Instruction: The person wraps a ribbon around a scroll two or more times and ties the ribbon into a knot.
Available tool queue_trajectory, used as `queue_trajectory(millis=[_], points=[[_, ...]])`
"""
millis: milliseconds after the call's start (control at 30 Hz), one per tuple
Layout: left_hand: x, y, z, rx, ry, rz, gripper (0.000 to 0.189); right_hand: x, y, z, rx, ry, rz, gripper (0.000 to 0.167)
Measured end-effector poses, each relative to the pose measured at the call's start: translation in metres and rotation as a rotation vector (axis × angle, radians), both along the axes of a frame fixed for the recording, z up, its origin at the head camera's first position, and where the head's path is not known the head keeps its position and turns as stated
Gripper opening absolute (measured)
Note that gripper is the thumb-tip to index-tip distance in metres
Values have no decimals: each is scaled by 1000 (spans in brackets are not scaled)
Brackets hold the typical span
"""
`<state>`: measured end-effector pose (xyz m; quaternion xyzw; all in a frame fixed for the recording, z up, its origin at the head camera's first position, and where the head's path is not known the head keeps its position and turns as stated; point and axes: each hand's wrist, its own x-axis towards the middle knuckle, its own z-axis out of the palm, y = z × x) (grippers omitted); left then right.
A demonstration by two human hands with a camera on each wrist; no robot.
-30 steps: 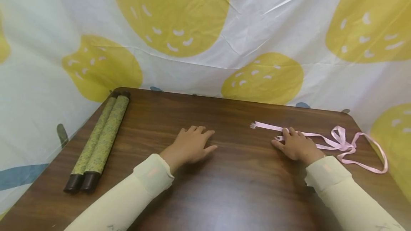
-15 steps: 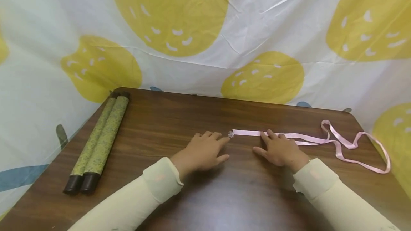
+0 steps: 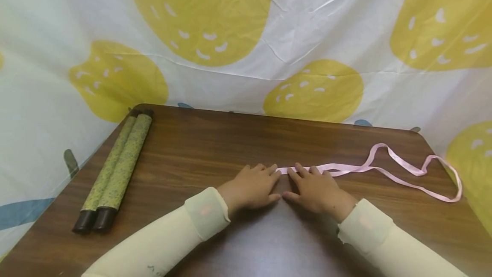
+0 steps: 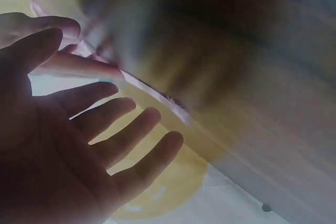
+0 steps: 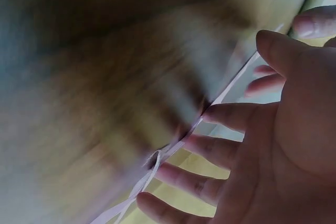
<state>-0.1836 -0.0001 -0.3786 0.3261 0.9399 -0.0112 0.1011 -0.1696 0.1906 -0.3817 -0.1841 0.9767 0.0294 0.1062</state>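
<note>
A pink ribbon (image 3: 338, 168) lies across the brown table, its long loop spread to the right. My right hand (image 3: 317, 189) has its fingers spread, fingertips on the ribbon; in the right wrist view the ribbon (image 5: 231, 83) runs along those fingertips. Just to the left is my left hand (image 3: 250, 185), palm down with extended fingers, its index fingertip right at the ribbon's left stretch. The left wrist view shows the ribbon's frayed end (image 4: 181, 114) beyond the left hand's (image 4: 100, 129) fingers. In the head view that end is hidden by the left hand. Both thumbs point toward each other.
Two rolls (image 3: 115, 170) covered in yellow-green patterned material, with dark end caps, lie side by side along the table's left edge. A white curtain (image 3: 226, 84) printed with yellow lemons hangs behind and beside the brown table (image 3: 207, 136).
My right hand has moved left, drawing the ribbon along under its fingers, and the bunched loops have opened out. The left hand has shifted right and now meets the ribbon.
</note>
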Motion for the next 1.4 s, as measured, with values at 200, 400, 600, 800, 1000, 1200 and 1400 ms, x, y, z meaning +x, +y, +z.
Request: queue_trajectory(millis=[200, 400, 600, 800, 1000, 1200, 1400], points=[[7, -5, -6, -59, 48, -39, 61, 13, -7, 1, -11, -5, 34, 74], [15, -20, -8, -52, 64, -36, 58, 27, -4, 4, -75, 42, 69, 69], [21, -42, -7, 0, 56, -50, 55, 31, 25, 8, -159, 284, 117, 53], [25, -63, -7, 53, 29, -49, 54, 22, 59, 11, -163, 345, 97, 41], [28, -78, -8, 97, 16, -58, 52, 10, 78, 3, -187, 340, 55, 11], [30, -90, -7, 109, -9, -47, 51, 2, 91, 1, -151, 257, -33, 24], [34, -103, -2, 131, -44, -33, 50, -3, 107, 0, -206, 212, -5, 17]])
